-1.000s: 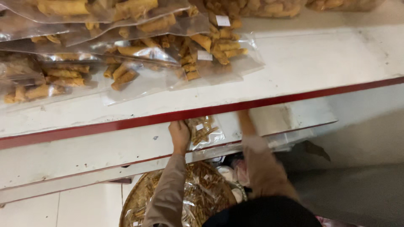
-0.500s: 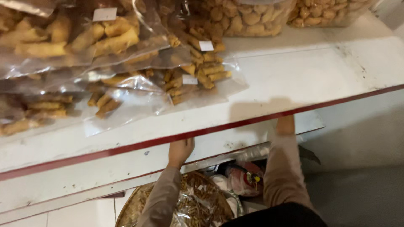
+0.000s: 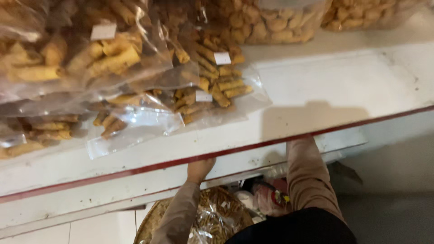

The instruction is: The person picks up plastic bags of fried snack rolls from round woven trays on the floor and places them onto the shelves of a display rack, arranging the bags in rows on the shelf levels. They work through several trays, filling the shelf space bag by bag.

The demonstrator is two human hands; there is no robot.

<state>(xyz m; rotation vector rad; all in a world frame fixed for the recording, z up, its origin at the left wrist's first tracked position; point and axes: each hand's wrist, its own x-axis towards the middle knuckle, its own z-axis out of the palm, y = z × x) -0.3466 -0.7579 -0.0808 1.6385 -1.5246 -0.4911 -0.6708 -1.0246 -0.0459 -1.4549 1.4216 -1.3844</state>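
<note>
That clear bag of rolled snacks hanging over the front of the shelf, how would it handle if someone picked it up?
The clear bag would probably flop, since its thin film is creased. It looks light, being half empty. The rolled snacks seem brittle and might crack if squeezed.

Both arms, in tan sleeves, reach forward under the white shelf (image 3: 316, 97). The left hand (image 3: 200, 168) shows partly at the shelf's red edge, fingers hidden. The right hand is hidden completely under it.

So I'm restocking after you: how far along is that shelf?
Done: clear bags of golden fried snacks lie on the white top shelf. In hand: left hand reaches under its red edge; right hand is hidden. Left: bagged snacks in the woven basket below.
</note>
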